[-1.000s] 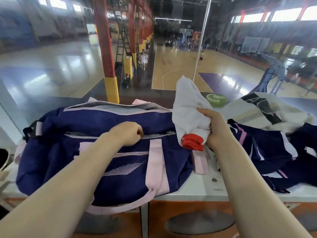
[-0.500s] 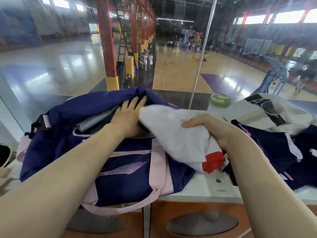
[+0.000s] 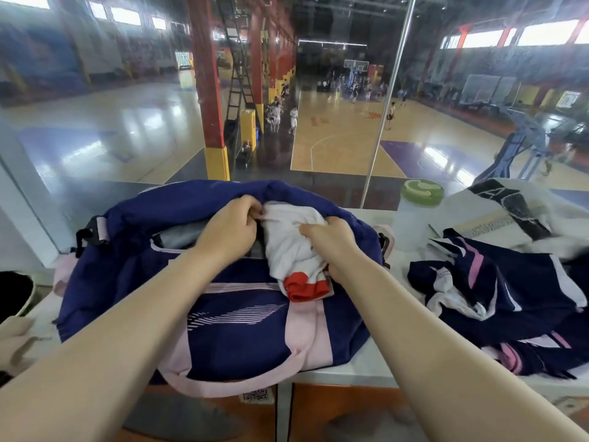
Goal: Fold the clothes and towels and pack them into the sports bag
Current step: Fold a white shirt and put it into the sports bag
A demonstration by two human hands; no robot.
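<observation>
A navy sports bag (image 3: 229,320) with pink straps lies on the white ledge, its top flap lifted open. A folded white garment with a red cuff (image 3: 291,250) sits half inside the opening, its red end hanging over the bag's front. My left hand (image 3: 231,228) grips the far corner of the white garment at the flap's edge. My right hand (image 3: 331,240) clamps the garment's right side. More clothes lie to the right: a navy and pink jersey (image 3: 497,295) and a white garment with black print (image 3: 516,212).
A translucent bottle with a green lid (image 3: 414,215) stands just right of the bag. A glass pane and a metal post (image 3: 382,122) rise behind the ledge (image 3: 357,365). A dark object (image 3: 14,291) sits at the left edge.
My right hand carried the white garment left from beside the bag into its opening. My left hand lifted the flap, then closed on the garment's far corner.
</observation>
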